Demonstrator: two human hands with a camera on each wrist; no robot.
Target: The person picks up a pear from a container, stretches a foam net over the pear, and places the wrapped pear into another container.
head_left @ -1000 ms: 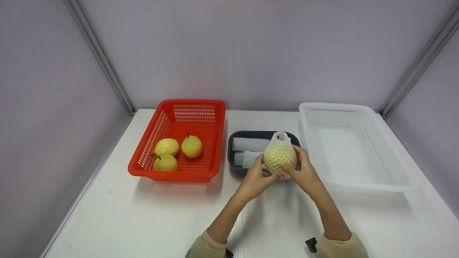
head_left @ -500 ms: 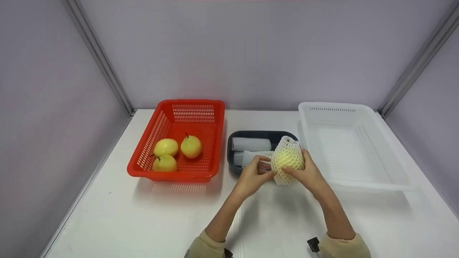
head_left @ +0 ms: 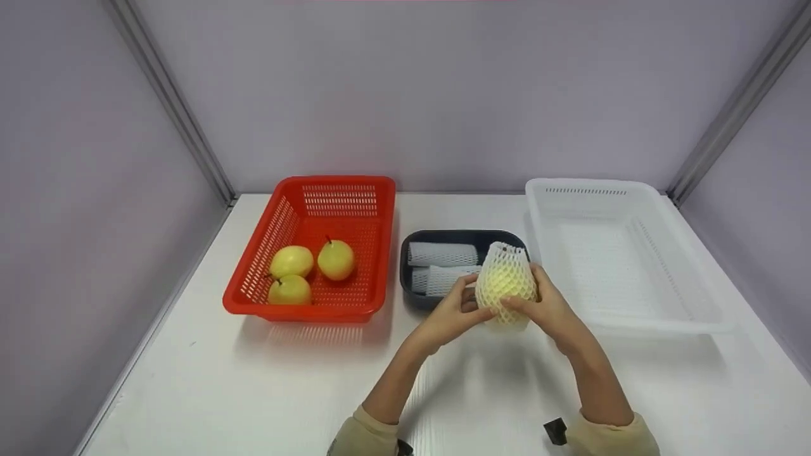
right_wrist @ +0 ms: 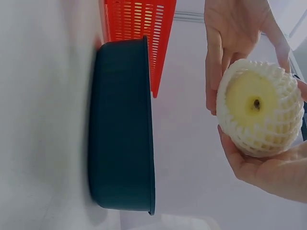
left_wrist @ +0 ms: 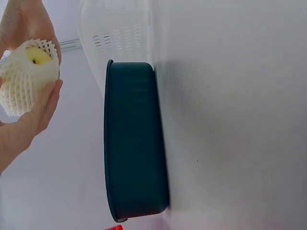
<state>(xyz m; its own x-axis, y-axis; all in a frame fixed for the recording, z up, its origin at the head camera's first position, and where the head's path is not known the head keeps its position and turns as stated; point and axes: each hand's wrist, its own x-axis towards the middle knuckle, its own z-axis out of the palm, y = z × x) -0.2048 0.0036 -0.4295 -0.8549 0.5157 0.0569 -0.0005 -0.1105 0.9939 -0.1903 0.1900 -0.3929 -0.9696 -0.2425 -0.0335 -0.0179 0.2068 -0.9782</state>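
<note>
A yellow pear in a white foam net sleeve is held up between both hands, over the front right of a dark tray. My right hand grips its right side, thumb across the front. My left hand holds its lower left, thumb at the front and fingers at the side. In the right wrist view the pear's bare end shows through the sleeve's opening. Several flat foam net sleeves lie in the tray.
On the left stands a red basket with three pears in it. A white basket stands on the right, close beside the dark tray. Light panels enclose the white table at the back and sides.
The sleeved pear has shifted slightly right and toward the body, and stands more upright after a brief tilt. The sleeve's top edge sits closer round the stem. Both hands still hold it.
</note>
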